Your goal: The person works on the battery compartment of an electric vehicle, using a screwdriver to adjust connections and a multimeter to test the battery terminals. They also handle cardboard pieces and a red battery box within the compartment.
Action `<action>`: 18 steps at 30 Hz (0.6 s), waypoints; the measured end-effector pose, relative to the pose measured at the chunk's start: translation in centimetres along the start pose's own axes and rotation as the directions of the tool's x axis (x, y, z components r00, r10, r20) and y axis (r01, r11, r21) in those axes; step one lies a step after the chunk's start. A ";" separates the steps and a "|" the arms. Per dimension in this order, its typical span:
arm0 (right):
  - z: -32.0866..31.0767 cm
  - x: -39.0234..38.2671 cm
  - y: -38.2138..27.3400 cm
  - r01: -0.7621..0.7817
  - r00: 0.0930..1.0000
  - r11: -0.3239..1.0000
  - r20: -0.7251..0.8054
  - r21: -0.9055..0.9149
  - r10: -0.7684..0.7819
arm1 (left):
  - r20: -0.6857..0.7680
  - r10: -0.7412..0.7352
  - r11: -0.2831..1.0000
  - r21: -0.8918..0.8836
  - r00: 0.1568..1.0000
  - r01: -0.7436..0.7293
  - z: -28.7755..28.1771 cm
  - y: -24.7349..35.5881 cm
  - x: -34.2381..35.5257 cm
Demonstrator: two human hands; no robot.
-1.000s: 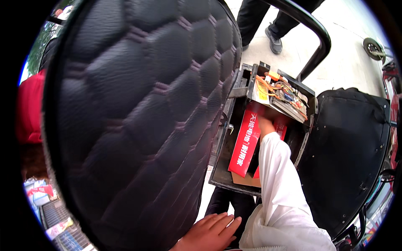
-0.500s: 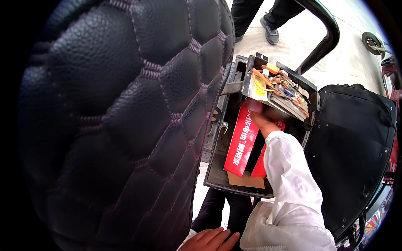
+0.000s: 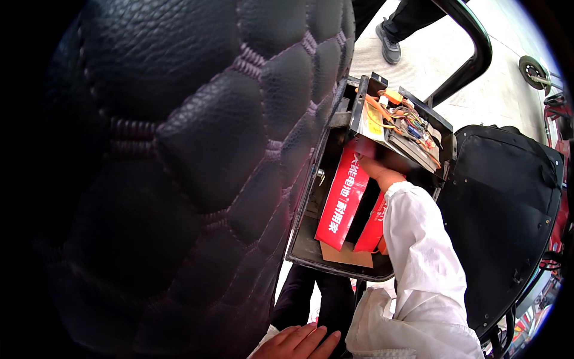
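Note:
A black compartment (image 3: 311, 239) stands open before me, and my right arm reaches down into it. My right hand (image 3: 382, 173) is at the upper end of a red printed panel (image 3: 342, 203). Its fingertips are hidden beside that panel and under a tray of wiring, so its grip does not show. A second red panel (image 3: 371, 224) lies partly behind my right forearm, and a piece of brown cardboard (image 3: 345, 255) lies below both. At the lower edge my left hand (image 3: 297, 344) rests with fingers stretched out, holding nothing.
A large black quilted seat (image 3: 203, 149) fills the left. Above the compartment, a tray holds orange and coloured wires (image 3: 406, 119). A black padded panel (image 3: 502, 215) stands at right, with a black bent tube (image 3: 472, 66) beyond. Another person's shoe (image 3: 390, 45) shows at the top.
The view has shifted slightly, and the quilted seat now reaches further right. My right hand stays in the compartment by the red panel. My left hand keeps its place.

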State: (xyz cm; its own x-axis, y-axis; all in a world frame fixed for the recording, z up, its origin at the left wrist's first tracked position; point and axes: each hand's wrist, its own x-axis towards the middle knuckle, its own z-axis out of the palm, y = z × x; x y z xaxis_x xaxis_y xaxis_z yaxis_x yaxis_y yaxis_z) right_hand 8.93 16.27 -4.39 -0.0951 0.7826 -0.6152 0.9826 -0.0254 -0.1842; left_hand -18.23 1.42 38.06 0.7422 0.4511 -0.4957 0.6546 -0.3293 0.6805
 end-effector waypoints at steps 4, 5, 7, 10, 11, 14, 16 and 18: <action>-0.1 -1.0 -0.8 0.132 0.987 0.990 0.095 -0.048 -0.127 | 0.030 0.024 1.000 -0.016 0.999 -0.023 -0.9 0.0 0.2; 0.1 -1.3 -1.2 0.183 0.978 0.981 0.119 -0.064 -0.174 | 0.024 0.021 1.000 -0.020 0.999 -0.020 -1.0 0.0 0.2; 1.2 -2.2 -1.4 0.045 0.995 0.950 0.066 0.309 -0.068 | 0.023 0.039 0.999 -0.023 0.999 -0.038 -1.0 0.1 0.3; 1.9 -2.9 -2.8 -0.064 0.994 0.616 -0.008 0.785 0.113 | -0.034 0.027 1.000 0.001 0.999 -0.027 0.1 0.3 0.0; 0.9 -3.5 -2.6 -0.027 0.999 0.678 -0.007 0.735 0.048 | -0.058 0.023 1.000 0.010 0.998 -0.023 0.5 0.3 -0.1; -1.9 -5.0 -4.9 0.073 0.997 0.964 0.006 0.255 -0.077 | -0.057 -0.005 1.000 0.021 0.998 0.007 0.2 0.4 -0.1; -0.3 -5.9 -4.7 0.332 0.909 0.939 -0.295 0.088 -0.294 | -0.062 -0.010 1.000 0.023 0.998 0.012 0.3 0.4 -0.2; -0.2 -6.4 -4.7 0.351 0.881 0.930 -0.375 0.112 -0.287 | -0.064 -0.006 1.000 0.018 0.998 0.007 0.3 0.3 -0.1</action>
State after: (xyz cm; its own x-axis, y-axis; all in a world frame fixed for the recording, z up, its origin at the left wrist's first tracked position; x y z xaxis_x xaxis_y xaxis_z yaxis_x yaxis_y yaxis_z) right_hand 4.99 11.51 0.57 -0.3060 0.9304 -0.2016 0.8622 0.1811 -0.4731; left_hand -18.06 1.00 38.21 0.7278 0.5052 -0.4638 0.6621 -0.3415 0.6671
